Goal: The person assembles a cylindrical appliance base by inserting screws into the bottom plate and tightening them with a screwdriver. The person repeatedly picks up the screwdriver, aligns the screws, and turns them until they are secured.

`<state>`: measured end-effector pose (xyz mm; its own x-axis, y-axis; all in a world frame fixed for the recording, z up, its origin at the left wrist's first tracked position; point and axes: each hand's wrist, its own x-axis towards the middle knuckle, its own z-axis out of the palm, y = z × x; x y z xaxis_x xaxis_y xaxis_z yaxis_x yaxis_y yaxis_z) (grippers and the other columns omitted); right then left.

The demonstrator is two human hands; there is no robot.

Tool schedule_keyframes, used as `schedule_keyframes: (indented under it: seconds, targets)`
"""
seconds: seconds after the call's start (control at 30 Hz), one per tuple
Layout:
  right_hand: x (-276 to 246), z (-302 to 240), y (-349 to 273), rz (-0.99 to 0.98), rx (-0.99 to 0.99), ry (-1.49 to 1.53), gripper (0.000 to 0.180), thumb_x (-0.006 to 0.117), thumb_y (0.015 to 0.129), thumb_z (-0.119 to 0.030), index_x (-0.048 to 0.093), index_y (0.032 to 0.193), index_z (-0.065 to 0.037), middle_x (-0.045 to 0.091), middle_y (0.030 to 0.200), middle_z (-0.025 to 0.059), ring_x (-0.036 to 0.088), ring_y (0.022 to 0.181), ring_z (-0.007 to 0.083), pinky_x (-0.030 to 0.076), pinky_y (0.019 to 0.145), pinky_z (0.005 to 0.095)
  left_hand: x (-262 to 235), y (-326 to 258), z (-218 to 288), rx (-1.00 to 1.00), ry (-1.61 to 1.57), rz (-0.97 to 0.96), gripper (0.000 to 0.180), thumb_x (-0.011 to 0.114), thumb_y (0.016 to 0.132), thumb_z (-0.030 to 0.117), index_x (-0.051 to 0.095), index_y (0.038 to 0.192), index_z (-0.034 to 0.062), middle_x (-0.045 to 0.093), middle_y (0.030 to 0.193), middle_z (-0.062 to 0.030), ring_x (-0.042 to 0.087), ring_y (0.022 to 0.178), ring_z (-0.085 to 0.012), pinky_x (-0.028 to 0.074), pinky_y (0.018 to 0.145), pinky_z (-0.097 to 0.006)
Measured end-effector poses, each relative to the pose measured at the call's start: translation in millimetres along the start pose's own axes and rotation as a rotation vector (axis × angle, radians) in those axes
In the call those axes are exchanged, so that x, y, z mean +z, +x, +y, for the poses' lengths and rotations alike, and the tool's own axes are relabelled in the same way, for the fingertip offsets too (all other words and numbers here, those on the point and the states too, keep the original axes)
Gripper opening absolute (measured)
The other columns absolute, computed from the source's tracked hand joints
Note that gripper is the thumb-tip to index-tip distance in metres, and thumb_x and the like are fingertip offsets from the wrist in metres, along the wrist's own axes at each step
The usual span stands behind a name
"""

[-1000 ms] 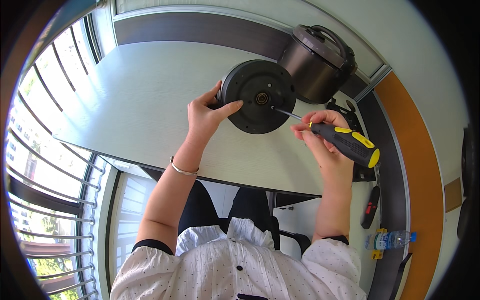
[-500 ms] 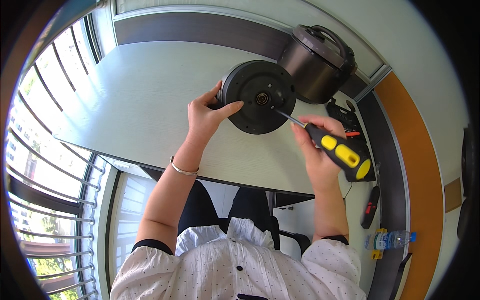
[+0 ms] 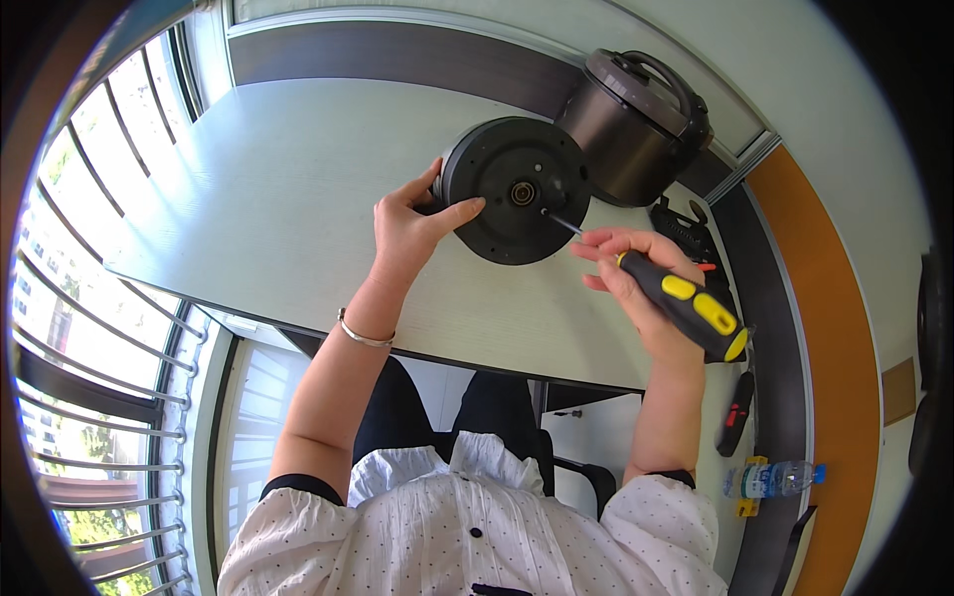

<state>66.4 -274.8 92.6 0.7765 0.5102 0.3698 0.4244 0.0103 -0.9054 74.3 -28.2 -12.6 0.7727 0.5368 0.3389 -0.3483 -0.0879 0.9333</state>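
While left hand (image 3: 407, 233) steadies base (image 3: 515, 189), screwdriver (image 3: 668, 295) touches it.

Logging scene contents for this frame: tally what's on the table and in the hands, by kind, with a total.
Round black appliance base, tilted up by the left hand: 1
Screwdriver, black and yellow handle, in the right hand, tip at the base's underside: 1
Dark cooker pot with lid: 1
Small dark items at the table's right end, too unclear to sort: not counted
Total: 3

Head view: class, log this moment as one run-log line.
left hand: steadies round black appliance base | right hand: holds black-and-yellow screwdriver, tip on base | surface: pale table
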Motion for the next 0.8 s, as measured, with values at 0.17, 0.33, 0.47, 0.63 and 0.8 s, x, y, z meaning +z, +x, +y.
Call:
schedule_keyframes:
  seconds: [0.17,0.33,0.47,0.63,0.8]
  targets:
    - [11.6,12.3,1.2,0.153,-0.121,-0.213,0.045,0.076,0.080,-0.004,0.061,0.122,-0.002,0.071,0.097,0.0140,0.068,0.079,0.0148,0.056,0.073,0.0270,-0.6,0.8,-6.7,0.051,0.045,-0.018,0.074,0.086,0.062,0.026,0.060,0.123,-0.0070,0.067,0.072,-0.0048,0.060,0.064,-0.0086,0.048,0.064,-0.023]
    - [10.3,32.0,5.9,0.146,-0.622,-0.369,0.029,0.081,0.073,-0.002,0.066,0.098,0.000,0.071,0.089,0.0123,0.067,0.074,0.0163,0.054,0.070,0.0258,2.4,1.6,-5.9,0.030,0.006,0.004,0.075,0.086,0.062,0.026,0.060,0.123,-0.0071,0.064,0.069,-0.0028,0.058,0.062,-0.0077,0.047,0.063,-0.022]
    - [19.9,49.0,-6.6,0.243,-0.475,-0.222,0.021,0.078,0.075,0.003,0.061,0.088,0.000,0.069,0.087,0.0125,0.067,0.076,0.0202,0.053,0.072,0.0285,-0.4,0.2,-0.9,0.005,-0.006,0.006,0.075,0.086,0.062,0.026,0.059,0.124,-0.0066,0.063,0.068,-0.0015,0.057,0.062,-0.0073,0.047,0.063,-0.022]
    - [20.2,47.5,-13.4,0.166,-0.352,-0.193,0.014,0.066,0.085,0.006,0.056,0.093,0.001,0.063,0.097,0.0132,0.067,0.083,0.0205,0.057,0.077,0.0322,-1.2,0.6,-2.0,0.006,-0.003,-0.002,0.075,0.086,0.063,0.025,0.059,0.124,-0.0068,0.064,0.069,-0.0022,0.058,0.062,-0.0077,0.047,0.064,-0.022]
    - [29.3,33.2,-11.8,0.147,-0.233,0.015,0.018,0.067,0.088,-0.001,0.053,0.100,0.000,0.061,0.104,0.0135,0.067,0.090,0.0194,0.054,0.082,0.0302,-0.5,0.8,-3.2,0.019,0.001,-0.004,0.074,0.086,0.063,0.025,0.059,0.124,-0.0069,0.066,0.071,-0.0037,0.060,0.064,-0.0085,0.048,0.065,-0.022]
